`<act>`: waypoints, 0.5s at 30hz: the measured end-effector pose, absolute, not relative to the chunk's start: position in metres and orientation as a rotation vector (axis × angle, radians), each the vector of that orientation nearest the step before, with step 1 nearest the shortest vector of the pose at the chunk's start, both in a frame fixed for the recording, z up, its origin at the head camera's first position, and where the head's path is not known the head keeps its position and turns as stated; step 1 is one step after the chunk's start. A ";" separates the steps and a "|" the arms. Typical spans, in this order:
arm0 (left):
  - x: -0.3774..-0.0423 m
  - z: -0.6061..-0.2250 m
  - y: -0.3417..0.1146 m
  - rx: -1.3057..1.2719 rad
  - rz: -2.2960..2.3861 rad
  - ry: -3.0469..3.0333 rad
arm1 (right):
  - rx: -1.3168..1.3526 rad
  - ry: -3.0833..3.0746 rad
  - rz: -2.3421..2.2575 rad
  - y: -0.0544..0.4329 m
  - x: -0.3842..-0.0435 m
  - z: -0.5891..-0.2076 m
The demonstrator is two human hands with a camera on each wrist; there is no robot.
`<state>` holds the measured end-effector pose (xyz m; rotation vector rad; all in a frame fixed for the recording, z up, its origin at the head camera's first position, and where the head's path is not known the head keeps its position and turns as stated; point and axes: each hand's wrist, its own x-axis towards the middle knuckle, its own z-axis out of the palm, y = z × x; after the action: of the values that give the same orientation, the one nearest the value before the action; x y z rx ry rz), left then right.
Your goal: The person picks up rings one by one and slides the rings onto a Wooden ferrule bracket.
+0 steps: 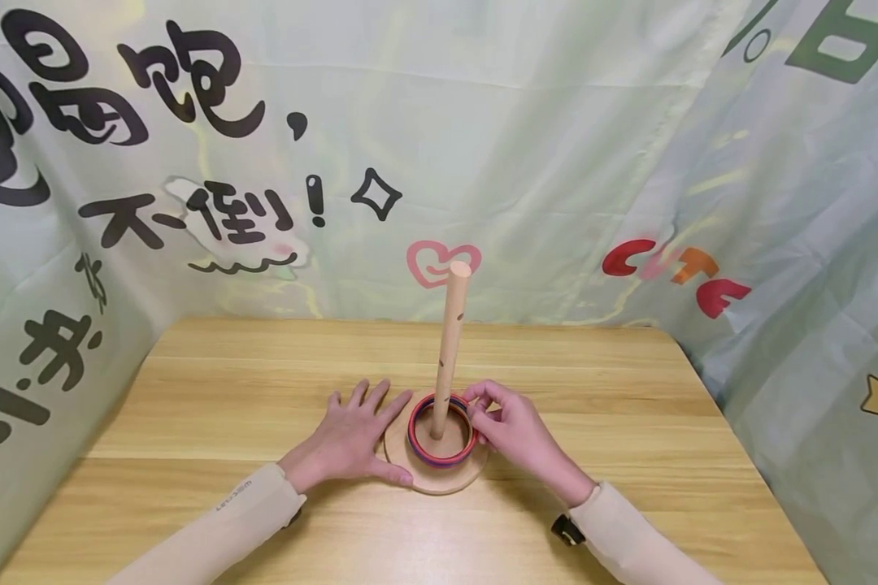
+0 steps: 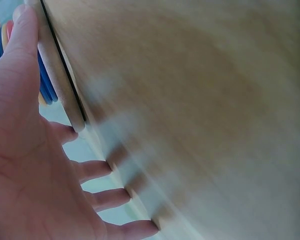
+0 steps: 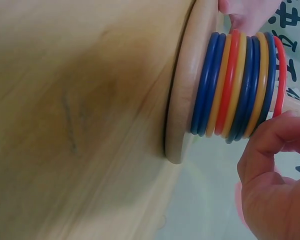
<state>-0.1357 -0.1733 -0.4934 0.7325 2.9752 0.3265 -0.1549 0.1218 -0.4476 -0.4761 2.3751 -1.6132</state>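
A round wooden base [image 1: 445, 488] with an upright wooden peg [image 1: 451, 333] stands on the table. Around the peg sits a stack of thin rings in blue, yellow and red [image 3: 233, 85]. On top is a red ring [image 3: 281, 75], slightly apart from the stack on one side. My right hand [image 1: 515, 431] pinches this ring at its right edge between thumb and index finger. With fingers spread, my left hand [image 1: 347, 443] rests at the left of the base. Its thumb [image 2: 26, 30] lies on the base, and several fingertips touch the table.
The wood-grain table [image 1: 227, 406] extends around the base. Behind it and at both sides hangs a printed cloth [image 1: 541, 162] with lettering and drawings. A dark wrist device [image 1: 568, 530] shows under the right sleeve.
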 end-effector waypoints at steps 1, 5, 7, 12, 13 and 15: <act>-0.136 -0.494 -0.173 0.732 0.322 2.977 | -0.466 2.375 -1.614 0.122 -0.154 -0.448; -0.137 -0.496 -0.173 0.725 0.302 2.970 | -0.450 2.388 -1.610 0.123 -0.154 -0.448; -0.137 -0.493 -0.172 0.730 0.318 2.973 | -0.460 2.400 -1.607 0.123 -0.154 -0.448; -0.135 -0.491 -0.172 0.733 0.344 2.975 | -0.508 2.448 -1.592 0.124 -0.152 -0.449; -0.135 -0.491 -0.173 0.730 0.337 2.973 | -0.507 2.464 -1.583 0.124 -0.152 -0.449; -0.135 -0.491 -0.174 0.726 0.317 2.968 | -0.507 2.506 -1.550 0.127 -0.149 -0.449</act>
<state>-0.1354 -0.1735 -0.4914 0.7264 2.9679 0.3171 -0.1489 0.1272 -0.4488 -0.5065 2.5064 -1.5504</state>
